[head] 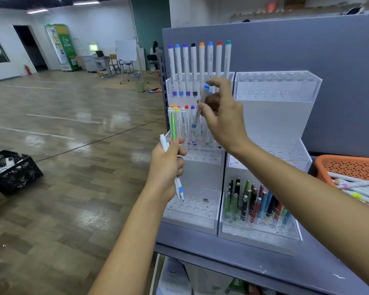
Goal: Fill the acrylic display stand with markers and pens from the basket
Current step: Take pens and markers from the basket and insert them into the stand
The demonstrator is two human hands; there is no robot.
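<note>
Black crate (pixel 13 171): on the floor, well left of the left hand.
Left hand (pixel 166 165): fingers curled round a bundle of white markers (pixel 180 189) and a green pen (pixel 173 126).
Acrylic display stand (pixel 192 211): just behind both hands. Its top row of markers (pixel 201 60) stands upright above the right hand.
Right hand (pixel 222 116): thumb and fingers pinch a blue-capped marker (pixel 200 105), tilted with its cap up, up and right of the left-hand bundle.
Second stand (pixel 275 86): right of that grip. Upright pens (pixel 256 205) fill its lowest tier, below the forearm.
Orange basket (pixel 349 165): far right, loose markers lying inside.
</note>
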